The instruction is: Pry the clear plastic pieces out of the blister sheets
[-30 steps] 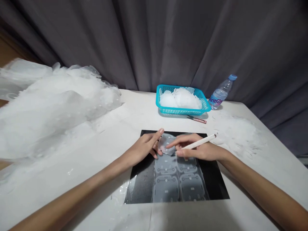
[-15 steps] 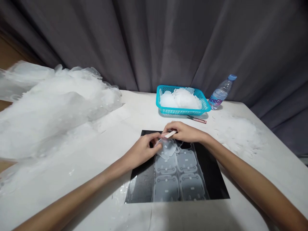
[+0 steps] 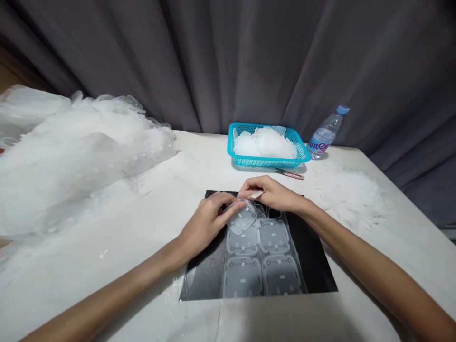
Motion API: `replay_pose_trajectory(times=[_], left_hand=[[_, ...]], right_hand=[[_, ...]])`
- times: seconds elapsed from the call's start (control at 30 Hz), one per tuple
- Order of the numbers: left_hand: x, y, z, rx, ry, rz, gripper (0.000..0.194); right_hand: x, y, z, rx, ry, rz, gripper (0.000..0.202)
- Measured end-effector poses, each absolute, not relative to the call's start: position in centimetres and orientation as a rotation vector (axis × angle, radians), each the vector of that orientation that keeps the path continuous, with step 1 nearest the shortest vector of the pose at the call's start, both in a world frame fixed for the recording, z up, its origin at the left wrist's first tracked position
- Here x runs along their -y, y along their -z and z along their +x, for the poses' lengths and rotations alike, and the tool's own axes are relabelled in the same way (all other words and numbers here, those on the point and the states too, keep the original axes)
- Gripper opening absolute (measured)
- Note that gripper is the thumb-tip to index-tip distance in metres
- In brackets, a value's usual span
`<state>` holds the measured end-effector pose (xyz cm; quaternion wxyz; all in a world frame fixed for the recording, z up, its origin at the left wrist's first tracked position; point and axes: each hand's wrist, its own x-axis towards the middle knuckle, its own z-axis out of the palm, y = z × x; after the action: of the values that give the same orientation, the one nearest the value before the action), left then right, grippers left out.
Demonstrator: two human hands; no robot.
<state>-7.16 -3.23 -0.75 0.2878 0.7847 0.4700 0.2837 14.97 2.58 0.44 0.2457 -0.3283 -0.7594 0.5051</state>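
A translucent sheet (image 3: 280,274) of rounded, moulded panels, apparently soft silicone or plastic, lies on a black mat (image 3: 315,266). At its far left corner my left hand (image 3: 208,216) pinches a lifted translucent panel (image 3: 242,219) between thumb and fingers. My right hand (image 3: 272,192) is closed just beside it, its fingertips meeting the edge of the same panel. A small flat white stick (image 3: 255,194) sticks out from the right fingers; its tip is hidden. Thin clear trimmings lie beneath the right hand, beside a dark cut-out gap.
A blue basket (image 3: 268,162) of translucent pieces stands at the back, with pink-handled snips (image 3: 292,175) before it. Right of it is a water bottle (image 3: 326,135). A large heap of translucent sheets (image 3: 81,156) fills the left; loose scraps (image 3: 356,197) lie at right.
My left fingers have shifted over the panel's top edge, and the panel has turned a little. The white stick in my right hand has tilted flatter. The view has shifted slightly.
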Motion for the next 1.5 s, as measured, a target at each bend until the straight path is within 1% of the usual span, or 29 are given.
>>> replay_pose_trajectory(times=[0.07, 0.13, 0.27, 0.33, 0.4, 0.47, 0.53, 0.63, 0.7, 0.87, 1.07, 1.17, 1.23, 1.27, 1.33, 1.4, 1.43, 1.5], left_hand=[[3.3, 1.1, -7.2, -1.208, -0.827, 2.216, 0.028], [3.7, 1.3, -7.2, -1.121, -0.881, 2.470, 0.023], [5.2, 1.1, -6.8, -0.746, -0.958, 3.171, 0.016], [5.8, 0.9, -6.6, -0.659, -0.959, 3.255, 0.015], [5.8, 0.9, -6.7, -0.831, -0.946, 3.010, 0.011], [5.3, 0.9, -7.1, -1.071, -0.889, 2.556, 0.010], [4.5, 1.1, -7.5, -1.173, -0.830, 2.129, 0.018], [3.5, 1.5, -7.8, -1.134, -0.792, 1.786, 0.029], [3.3, 1.7, -7.8, -1.112, -0.783, 1.682, 0.031], [3.4, 2.2, -7.4, -1.105, -0.824, 1.613, 0.027], [3.2, 2.0, -7.1, -1.092, -0.817, 1.560, 0.031], [3.1, 1.8, -7.3, -1.082, -0.801, 1.588, 0.029], [3.2, 1.7, -7.4, -1.097, -0.798, 1.619, 0.027], [3.3, 1.6, -7.5, -1.110, -0.803, 1.645, 0.026], [3.6, 1.6, -7.5, -1.146, -0.810, 1.738, 0.025], [3.7, 1.6, -7.6, -1.175, -0.806, 1.851, 0.023], [3.7, 1.6, -7.7, -1.181, -0.803, 1.892, 0.022], [3.6, 1.8, -7.8, -1.169, -0.816, 1.910, 0.021]], right_hand=[[-2.3, -0.4, 15.0, 2.107, -1.335, -0.891, 0.018], [-2.1, -0.2, 15.0, 2.177, -1.223, -0.921, 0.018], [-2.5, 1.3, 14.3, 2.263, -0.652, -1.176, 0.017], [-3.1, 2.1, 13.9, 2.280, -0.519, -1.243, 0.017], [-3.8, 2.4, 13.8, 2.294, -0.617, -1.196, 0.017], [-4.2, 2.2, 14.2, 2.238, -0.847, -1.103, 0.016], [-4.4, 1.5, 15.2, 2.128, -1.067, -1.048, 0.021], [-4.1, 0.3, 16.9, 2.102, -1.215, -1.076, 0.035], [-3.6, -0.2, 17.6, 2.167, -1.307, -1.070, 0.038], [-2.8, 0.1, 16.7, 2.107, -1.447, -0.851, 0.024], [-2.9, 0.1, 16.4, 2.033, -1.615, -0.799, 0.033], [-2.9, -0.3, 17.0, 2.074, -1.630, -0.783, 0.032], [-2.9, -0.1, 17.2, 2.161, -1.537, -0.797, 0.025], [-2.9, 0.1, 17.2, 2.232, -1.406, -0.846, 0.019], [-2.9, 0.9, 17.2, 2.347, -1.017, -1.021, 0.012], [-3.1, 1.8, 17.2, 2.369, -0.691, -1.185, 0.015], [-3.2, 2.1, 17.3, 2.363, -0.614, -1.230, 0.015], [-3.4, 2.0, 17.6, 2.351, -0.588, -1.240, 0.013]])
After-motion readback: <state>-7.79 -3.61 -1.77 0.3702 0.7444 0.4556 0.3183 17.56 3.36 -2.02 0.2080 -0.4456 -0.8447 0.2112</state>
